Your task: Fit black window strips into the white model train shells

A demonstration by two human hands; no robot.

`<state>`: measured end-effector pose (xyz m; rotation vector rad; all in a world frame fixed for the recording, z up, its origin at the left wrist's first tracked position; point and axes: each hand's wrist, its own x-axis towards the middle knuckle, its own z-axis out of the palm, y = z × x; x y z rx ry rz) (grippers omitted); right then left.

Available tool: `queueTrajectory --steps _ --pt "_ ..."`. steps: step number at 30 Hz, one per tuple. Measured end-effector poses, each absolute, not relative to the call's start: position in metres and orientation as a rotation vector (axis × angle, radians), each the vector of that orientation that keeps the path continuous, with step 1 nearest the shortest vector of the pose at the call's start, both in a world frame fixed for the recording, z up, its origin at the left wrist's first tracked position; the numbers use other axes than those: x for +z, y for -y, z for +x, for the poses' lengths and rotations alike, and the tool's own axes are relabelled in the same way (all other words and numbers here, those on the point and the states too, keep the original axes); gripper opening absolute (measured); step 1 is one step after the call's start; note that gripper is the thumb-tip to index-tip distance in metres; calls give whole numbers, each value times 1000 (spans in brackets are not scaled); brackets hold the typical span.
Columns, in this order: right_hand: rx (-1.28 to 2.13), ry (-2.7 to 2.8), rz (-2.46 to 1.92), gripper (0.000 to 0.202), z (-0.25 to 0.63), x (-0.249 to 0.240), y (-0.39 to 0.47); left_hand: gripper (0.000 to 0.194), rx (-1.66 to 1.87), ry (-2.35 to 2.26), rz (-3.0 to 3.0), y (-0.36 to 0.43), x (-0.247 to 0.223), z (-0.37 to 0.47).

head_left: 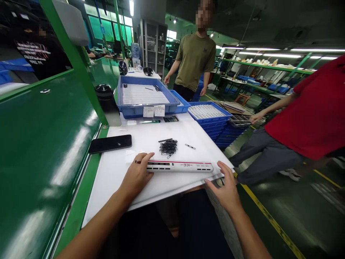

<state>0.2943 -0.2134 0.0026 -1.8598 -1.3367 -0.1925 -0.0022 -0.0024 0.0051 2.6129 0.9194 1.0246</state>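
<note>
A long white model train body [185, 166] with a red stripe and upside-down "ICE" lettering lies on the white work surface [115, 187]. Around its left end, the thumb and fingers of my left hand [138, 172] are closed; a ring shows on one finger. My right hand [225, 185] is off the train's right end, thumb and fingers spread apart, holding nothing. Just beyond the train is a pile of small black plastic strips [168, 146]. A single black strip [190, 146] lies apart to the right of that pile.
A black phone [110, 144] rests at the left by the green frame. Behind stand a blue tray [134, 109] with labels and stacked blue trays [212, 126] of white parts. One person [196, 57] stands beyond; another in a red top [309, 115] is at the right.
</note>
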Motion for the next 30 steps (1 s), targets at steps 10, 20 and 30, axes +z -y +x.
queueTrajectory --steps 10,20,30 --pt "303 1463 -2040 46 356 11 175 58 860 -925 2325 1 11 -6" --pt "378 1402 -2015 48 372 11 173 55 780 -1000 2414 3 15 -6" --pt "631 1407 -1728 56 380 1 186 41 942 -966 2748 5 6 -7"
